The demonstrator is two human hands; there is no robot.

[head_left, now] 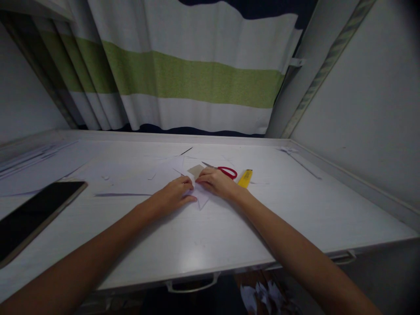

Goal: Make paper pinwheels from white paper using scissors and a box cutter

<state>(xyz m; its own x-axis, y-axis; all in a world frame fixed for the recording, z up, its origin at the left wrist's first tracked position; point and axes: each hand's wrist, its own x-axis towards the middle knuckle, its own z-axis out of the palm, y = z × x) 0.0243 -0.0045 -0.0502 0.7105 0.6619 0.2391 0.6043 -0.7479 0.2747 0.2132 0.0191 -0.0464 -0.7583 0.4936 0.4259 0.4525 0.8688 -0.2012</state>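
A small piece of folded white paper (201, 201) lies on the white desk between my two hands, one of its corners pointing toward me. My left hand (179, 192) grips its left side, thumb and fingers closed on the edge. From the right, my right hand (215, 180) presses on the paper with fingers bent together, hiding part of it. Just beyond the fingers is a beige piece (196, 170), partly covered. Red-handled scissors (227, 171) lie right behind my right hand, blades pointing left. Beside them rests a yellow tool (245, 178), perhaps a tape measure or cutter.
A dark-screened phone (36, 212) lies at the left. White paper sheets (131, 179) spread behind my left hand, with a stack (36, 162) farther left. A thin dark stick (187, 151) lies at the back. A striped curtain (197, 78) hangs behind the desk (295, 205).
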